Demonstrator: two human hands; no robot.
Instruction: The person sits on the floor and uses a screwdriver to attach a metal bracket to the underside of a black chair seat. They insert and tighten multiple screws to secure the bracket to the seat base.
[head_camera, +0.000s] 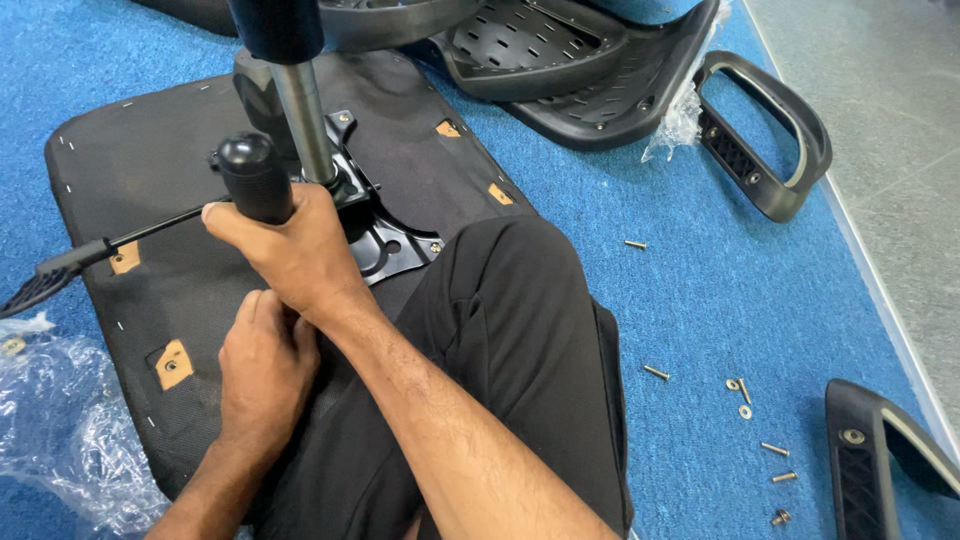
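Gripping black handle (255, 178): right hand (295, 250), grip closed round it; left hand (265, 365) grip unclear, on seat underside (150, 160).

Open blue carpet (700, 290) right of the knee (520, 300), beyond it scattered screws (760, 420) and black armrests (765, 140).

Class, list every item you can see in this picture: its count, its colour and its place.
Seat base: one, black, upside down on the carpet.
Metal bracket: one, black, on the seat base.
Gas-lift column: one, silver, upright from the bracket.
Lever: one, black, left of the bracket.
Armrests: two, black, right side.
Shell parts: black, top.
Screws: several, brass-coloured, on the carpet right.
Plastic wrap: clear, lower left.
Carpet: blue.
Black handle: one, in the right hand.
Right hand: grip closed on the black handle.
Left hand: on the seat base.
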